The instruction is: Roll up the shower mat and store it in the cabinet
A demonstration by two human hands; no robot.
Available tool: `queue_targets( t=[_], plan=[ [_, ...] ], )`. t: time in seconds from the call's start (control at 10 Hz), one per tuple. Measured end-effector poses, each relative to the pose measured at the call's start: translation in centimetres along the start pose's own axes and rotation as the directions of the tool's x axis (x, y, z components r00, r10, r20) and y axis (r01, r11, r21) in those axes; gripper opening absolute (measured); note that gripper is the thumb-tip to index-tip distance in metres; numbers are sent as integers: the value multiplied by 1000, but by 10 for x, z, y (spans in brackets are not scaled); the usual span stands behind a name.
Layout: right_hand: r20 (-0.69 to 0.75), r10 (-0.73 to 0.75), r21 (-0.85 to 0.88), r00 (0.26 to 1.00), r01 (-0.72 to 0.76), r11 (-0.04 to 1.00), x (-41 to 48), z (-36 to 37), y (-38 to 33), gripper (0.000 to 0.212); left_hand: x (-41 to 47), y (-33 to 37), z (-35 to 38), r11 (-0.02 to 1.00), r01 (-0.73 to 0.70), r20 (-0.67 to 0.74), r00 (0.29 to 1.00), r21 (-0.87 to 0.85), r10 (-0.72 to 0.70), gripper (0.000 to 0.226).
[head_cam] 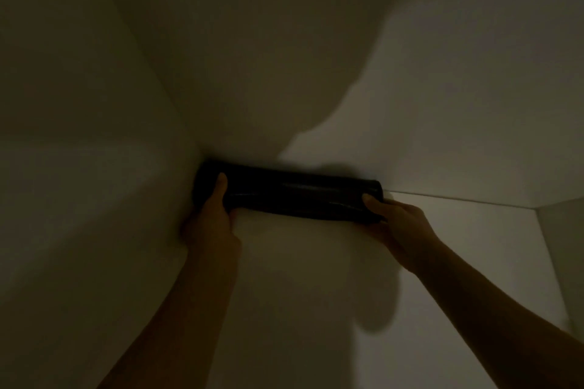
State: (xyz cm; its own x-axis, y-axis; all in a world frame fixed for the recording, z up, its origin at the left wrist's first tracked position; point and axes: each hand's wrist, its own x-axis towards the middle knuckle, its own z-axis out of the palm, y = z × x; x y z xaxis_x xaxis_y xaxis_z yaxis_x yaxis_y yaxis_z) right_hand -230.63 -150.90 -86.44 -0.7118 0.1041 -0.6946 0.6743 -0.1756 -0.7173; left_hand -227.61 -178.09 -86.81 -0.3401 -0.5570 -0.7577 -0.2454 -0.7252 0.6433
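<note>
The shower mat [290, 196] is a tight black roll lying crosswise on the pale floor of the cabinet [300, 262], pressed into the back left corner. My left hand [211, 218] grips the roll's left end, thumb over the top. The roll's right end sits in my right hand [395, 221], fingers underneath and thumb on top. The light is dim and much of the inside lies in shadow.
A pale side wall [79, 167] rises close on the left and the back wall [284, 57] stands straight behind the roll. On the right the cabinet floor runs on to another side wall [562, 246].
</note>
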Motion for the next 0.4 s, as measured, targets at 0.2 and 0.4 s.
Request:
queue_targets(
  t=[0.2,0.4],
  plan=[
    [-154,-85,-302,984,35,953,9,4,0,33,6,-6,7,999,13,21,1000,-43,-13,41],
    [-114,-287,-847,951,57,528,12,14,0,75,17,11,17,956,43,-28,999,290,-37,60]
  ],
)
